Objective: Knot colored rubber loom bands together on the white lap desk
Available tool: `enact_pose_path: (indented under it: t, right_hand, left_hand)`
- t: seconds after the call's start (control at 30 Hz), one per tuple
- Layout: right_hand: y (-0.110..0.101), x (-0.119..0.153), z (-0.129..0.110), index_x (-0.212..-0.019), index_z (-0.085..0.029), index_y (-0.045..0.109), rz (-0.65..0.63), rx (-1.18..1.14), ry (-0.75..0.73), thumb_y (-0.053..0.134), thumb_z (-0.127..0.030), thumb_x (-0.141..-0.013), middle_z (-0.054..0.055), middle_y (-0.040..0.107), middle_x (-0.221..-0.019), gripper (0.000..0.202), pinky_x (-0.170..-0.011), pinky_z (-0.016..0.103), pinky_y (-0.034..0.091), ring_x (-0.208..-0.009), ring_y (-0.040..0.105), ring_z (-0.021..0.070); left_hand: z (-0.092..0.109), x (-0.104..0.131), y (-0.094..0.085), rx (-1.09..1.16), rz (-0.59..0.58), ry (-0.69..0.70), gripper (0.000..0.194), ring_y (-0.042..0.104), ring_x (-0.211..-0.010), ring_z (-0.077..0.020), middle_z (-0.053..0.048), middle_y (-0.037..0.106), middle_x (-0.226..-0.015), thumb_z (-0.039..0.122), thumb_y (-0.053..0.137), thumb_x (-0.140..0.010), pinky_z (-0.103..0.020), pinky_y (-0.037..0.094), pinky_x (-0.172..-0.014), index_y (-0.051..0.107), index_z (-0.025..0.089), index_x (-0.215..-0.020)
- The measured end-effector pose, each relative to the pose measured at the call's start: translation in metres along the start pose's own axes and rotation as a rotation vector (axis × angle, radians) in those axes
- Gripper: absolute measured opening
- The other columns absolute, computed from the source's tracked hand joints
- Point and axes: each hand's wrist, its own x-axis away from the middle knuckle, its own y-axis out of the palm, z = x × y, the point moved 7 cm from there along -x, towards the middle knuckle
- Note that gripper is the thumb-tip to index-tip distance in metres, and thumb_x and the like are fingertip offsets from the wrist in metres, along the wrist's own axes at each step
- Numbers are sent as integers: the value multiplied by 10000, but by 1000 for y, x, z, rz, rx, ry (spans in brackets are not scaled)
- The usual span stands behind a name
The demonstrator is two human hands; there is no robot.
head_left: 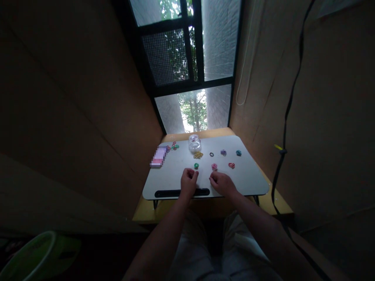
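Observation:
Over the front of a small white folding table (171, 177), my left hand (189, 181) is closed, thumb against the curled fingers. My right hand (222, 183) is closed in a pinch to its right, a short gap between them. Whatever either hand may hold is too small to make out. Just beyond my left hand lies a green bundle of small bands, perhaps hair ties (196, 166). A pink bundle (214, 166) is near my right fingertips, and red bands (231, 165) lie further right. Behind are yellow bands (198, 155), a dark ring (211, 154), a purple bundle (223, 152) and a blue bundle (238, 153).
A clear plastic jar (194, 144) stands at the table's back. Mixed red and green bands (175, 146) lie at the back left, near a blurred flat object (159, 157). A black ledge (167, 193) runs along the front edge. A dark cord (288, 105) hangs at right.

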Motion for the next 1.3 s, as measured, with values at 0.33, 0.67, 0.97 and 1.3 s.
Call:
enact_pose_path:
  t: [0.33, 0.67, 0.97, 1.3]
  right_hand:
    - [-2, -1, 0, -740, -201, 586, -14, -11, 13, 508, -265, -856, 6, 624, -678, 154, -597, 243, 292, -627, 534, 135]
    - [-2, -4, 0, -747, -203, 585, -32, 8, 23, 505, -273, -862, 17, 643, -720, 157, -609, 243, 286, -651, 541, 137]
    - [-3, -5, -2, -734, -200, 579, -30, 4, 21, 510, -267, -855, 12, 635, -702, 154, -600, 245, 283, -638, 541, 134]
    - [-4, -6, -2, -726, -197, 585, -36, 4, 20, 508, -274, -858, 9, 621, -673, 171, -595, 243, 282, -616, 529, 133]
  left_hand:
    - [-9, -9, 4, 90, -38, -41, 235, 551, -669, -117, -3, 607, -718, 353, 655, -748, -237, 438, -645, 624, 157, -874]
    - [-19, -46, -14, 24, 62, -31, 250, 533, -599, -103, 28, 566, -650, 369, 692, -701, -223, 425, -590, 538, 176, -742]
    - [-21, -54, -9, -72, -37, -36, 188, 624, -668, -139, -14, 658, -709, 361, 634, -754, -248, 461, -632, 598, 180, -789]
    - [-13, -67, -1, -256, -69, 32, 174, 624, -687, -143, -15, 671, -743, 360, 598, -801, -258, 448, -657, 639, 194, -833]
